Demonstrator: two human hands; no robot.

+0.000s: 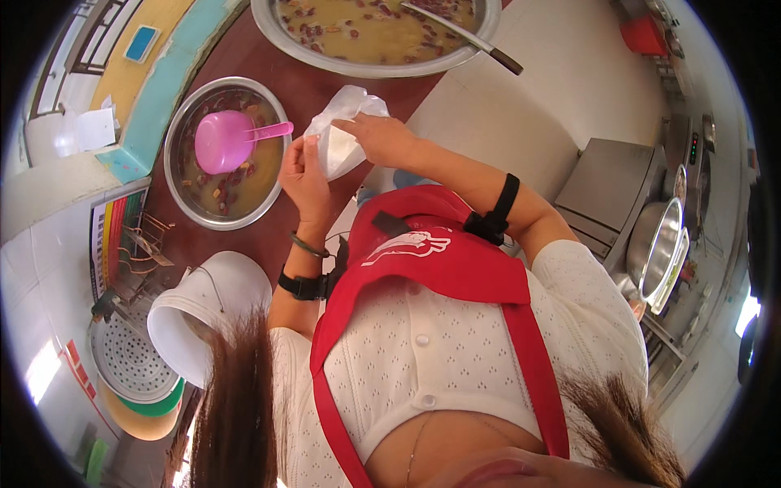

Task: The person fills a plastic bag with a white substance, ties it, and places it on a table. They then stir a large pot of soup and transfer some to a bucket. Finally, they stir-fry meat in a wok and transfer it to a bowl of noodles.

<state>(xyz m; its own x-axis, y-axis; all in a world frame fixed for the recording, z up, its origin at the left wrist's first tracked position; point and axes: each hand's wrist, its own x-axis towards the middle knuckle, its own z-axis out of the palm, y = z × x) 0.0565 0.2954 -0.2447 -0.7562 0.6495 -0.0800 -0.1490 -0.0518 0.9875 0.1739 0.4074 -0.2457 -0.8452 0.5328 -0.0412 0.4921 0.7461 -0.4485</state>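
Observation:
Between my two hands is a thin translucent plastic bag (pixel 343 146) with something pale in it that I cannot make out. My left hand (pixel 305 174) pinches its near left edge between thumb and fingers. On the other side my right hand (pixel 381 137) grips the bag near its crumpled top. Left of the bag, a steel basin (pixel 172 177) holds a yellowish soup with red dates. A pink plastic ladle (pixel 223 141) rests in that soup, its handle pointing towards my left hand. Above sits a larger metal basin (pixel 366 68) of similar soup, with a dark-handled metal utensil (pixel 454 30) across its rim.
Both basins stand on a dark red counter (pixel 244 36). A white bucket (pixel 235 287) lies tilted at the lower left, near a perforated steamer tray (pixel 137 360). To the right are a steel cabinet (pixel 604 183) and a steel bowl (pixel 656 247).

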